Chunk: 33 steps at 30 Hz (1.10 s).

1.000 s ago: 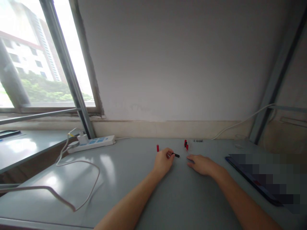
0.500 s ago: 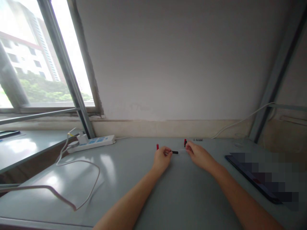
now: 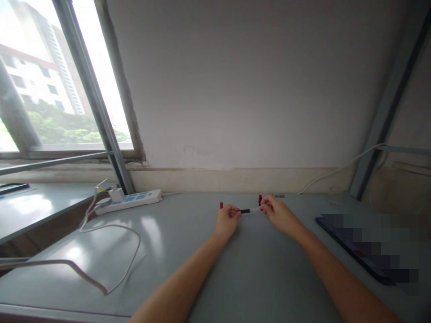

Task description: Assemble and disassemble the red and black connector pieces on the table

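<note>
My left hand [image 3: 227, 220] is closed, pinching a slim black tube [image 3: 244, 211] that looks like part of a pen. The tube sticks out to the right, towards my other hand. In my right hand [image 3: 274, 211], closed fingertips grip a thin whitish translucent rod [image 3: 256, 209], which spans the gap to the tube's end. Whether the two join is too small to tell. A bit of red shows at my right fingertips. Just behind that hand stands a small red and black piece [image 3: 260, 199]. A small red piece [image 3: 221, 205] shows beyond my left hand, its lower part hidden.
Several small dark pieces [image 3: 279, 196] lie near the wall. On the left are a white power strip [image 3: 134, 200] and a looping white cable [image 3: 134, 233]. A dark flat device [image 3: 350, 251], partly blurred out, lies at the right of the grey table [image 3: 188, 251].
The black tube has tilted and risen slightly at its right end. My right hand has shifted a little up and right; the whitish rod now slants, and red shows at the fingertips.
</note>
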Each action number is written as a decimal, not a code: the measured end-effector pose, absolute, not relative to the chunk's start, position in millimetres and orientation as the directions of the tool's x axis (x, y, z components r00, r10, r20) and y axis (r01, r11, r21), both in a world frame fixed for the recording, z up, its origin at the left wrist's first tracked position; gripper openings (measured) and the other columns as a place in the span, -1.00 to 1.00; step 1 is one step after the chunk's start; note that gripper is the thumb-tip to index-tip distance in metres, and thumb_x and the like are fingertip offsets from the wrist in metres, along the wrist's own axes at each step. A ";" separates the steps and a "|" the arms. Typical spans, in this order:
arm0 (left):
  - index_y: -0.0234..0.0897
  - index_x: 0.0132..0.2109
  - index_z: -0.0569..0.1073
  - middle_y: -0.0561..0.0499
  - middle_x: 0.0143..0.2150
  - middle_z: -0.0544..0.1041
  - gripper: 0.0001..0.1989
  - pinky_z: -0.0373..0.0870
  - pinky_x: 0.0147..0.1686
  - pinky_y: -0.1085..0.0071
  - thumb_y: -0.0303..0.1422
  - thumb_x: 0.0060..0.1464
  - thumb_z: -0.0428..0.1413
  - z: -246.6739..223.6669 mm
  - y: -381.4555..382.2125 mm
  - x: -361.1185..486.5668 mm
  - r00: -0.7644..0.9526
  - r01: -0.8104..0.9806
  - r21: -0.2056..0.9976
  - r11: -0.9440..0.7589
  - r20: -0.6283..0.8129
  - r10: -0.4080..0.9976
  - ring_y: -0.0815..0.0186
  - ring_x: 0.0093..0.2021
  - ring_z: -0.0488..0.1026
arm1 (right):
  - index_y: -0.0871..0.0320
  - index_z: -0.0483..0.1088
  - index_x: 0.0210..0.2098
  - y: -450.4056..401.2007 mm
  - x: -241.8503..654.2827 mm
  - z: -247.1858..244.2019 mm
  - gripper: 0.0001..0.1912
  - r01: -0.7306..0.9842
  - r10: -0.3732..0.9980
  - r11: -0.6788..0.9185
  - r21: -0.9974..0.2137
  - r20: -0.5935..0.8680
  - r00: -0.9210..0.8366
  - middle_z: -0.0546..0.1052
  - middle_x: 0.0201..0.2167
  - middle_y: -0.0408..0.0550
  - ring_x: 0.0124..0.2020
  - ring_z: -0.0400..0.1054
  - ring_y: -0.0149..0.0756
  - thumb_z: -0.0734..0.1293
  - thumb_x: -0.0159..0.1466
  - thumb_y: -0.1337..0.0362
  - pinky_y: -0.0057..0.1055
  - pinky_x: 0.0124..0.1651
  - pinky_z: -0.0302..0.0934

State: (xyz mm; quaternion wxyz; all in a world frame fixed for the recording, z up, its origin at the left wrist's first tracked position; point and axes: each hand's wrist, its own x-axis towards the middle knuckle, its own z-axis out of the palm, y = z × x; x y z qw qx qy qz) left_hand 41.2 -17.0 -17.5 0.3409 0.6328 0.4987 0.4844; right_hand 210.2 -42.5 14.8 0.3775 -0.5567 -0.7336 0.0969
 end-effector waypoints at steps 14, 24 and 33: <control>-0.37 -0.44 0.36 0.04 -0.55 0.46 -0.95 0.24 -0.52 0.55 -0.55 -0.15 0.07 -11.5 -25.3 45.4 0.193 0.012 0.974 -0.227 0.221 0.956 0.49 -0.58 0.31 | 0.15 0.13 -0.44 -40.3 199.7 6.1 -0.95 0.508 0.956 0.292 -0.811 0.233 -0.177 0.36 -0.58 -0.18 -0.65 0.18 -0.49 0.09 0.13 0.38 -0.53 -0.55 0.08; -0.37 -0.42 0.37 0.02 -0.53 0.48 -0.96 0.27 -0.50 0.54 -0.51 -0.14 0.08 -12.6 -26.7 43.0 0.236 0.031 0.972 -0.232 0.218 0.947 0.47 -0.56 0.34 | 0.17 0.17 -0.43 -40.1 198.7 6.3 -0.93 0.508 0.961 0.277 -0.816 0.223 -0.166 0.37 -0.57 -0.17 -0.66 0.17 -0.51 0.09 0.14 0.38 -0.54 -0.57 0.09; -0.37 -0.36 0.40 0.04 -0.52 0.46 -0.91 0.23 -0.57 0.57 -0.49 -0.10 0.05 -15.5 -20.1 42.1 0.122 0.170 0.956 -0.239 0.220 0.968 0.51 -0.61 0.29 | 0.18 0.24 -0.37 -46.0 193.6 3.0 -0.89 0.630 0.940 0.340 -0.698 0.245 -0.236 0.42 -0.50 -0.13 -0.54 0.24 -0.49 0.17 0.10 0.44 -0.55 -0.46 0.11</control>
